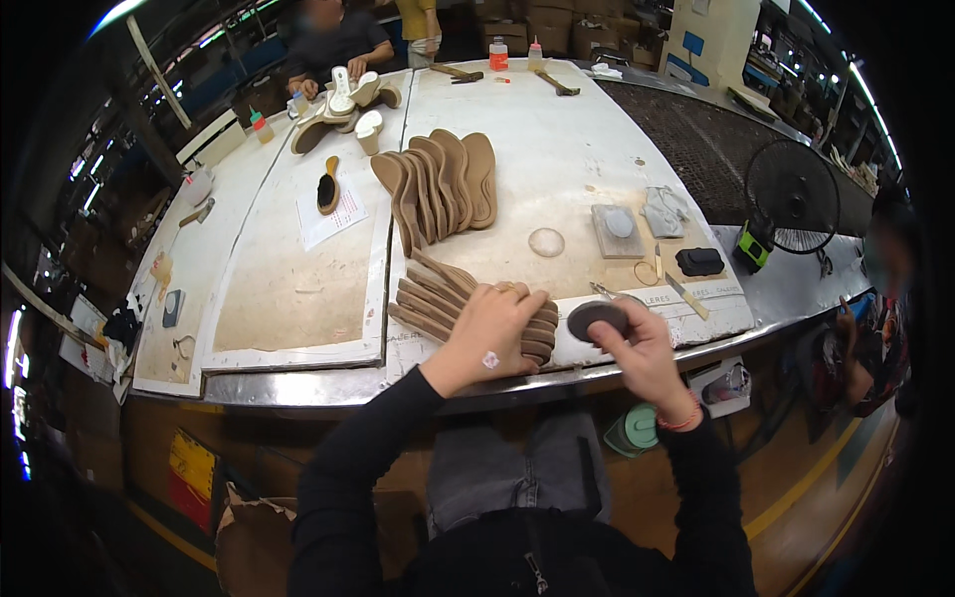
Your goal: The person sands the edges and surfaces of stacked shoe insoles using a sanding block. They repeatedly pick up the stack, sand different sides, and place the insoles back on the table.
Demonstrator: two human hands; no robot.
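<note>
My left hand (492, 333) is closed over the right end of a row of brown shoe insoles (426, 306) near the table's front edge. The insoles lean against one another, and part of them is hidden under the hand. Just to the right, my right hand (647, 356) grips a dark grey round disc (595, 320) with the thumb on its face. The disc is held above the table edge, apart from the insoles. Farther back, a second fanned group of brown insoles (438, 189) lies on the white table (557, 119).
To the right are a grey block with a pale round piece (619, 225), a cloth (665, 211), a black pad (699, 262), a knife (686, 297) and a fan (793, 199). A brush (327, 187), sandals (343, 98) and hammers (557, 84) lie farther off. A person (333, 45) sits opposite.
</note>
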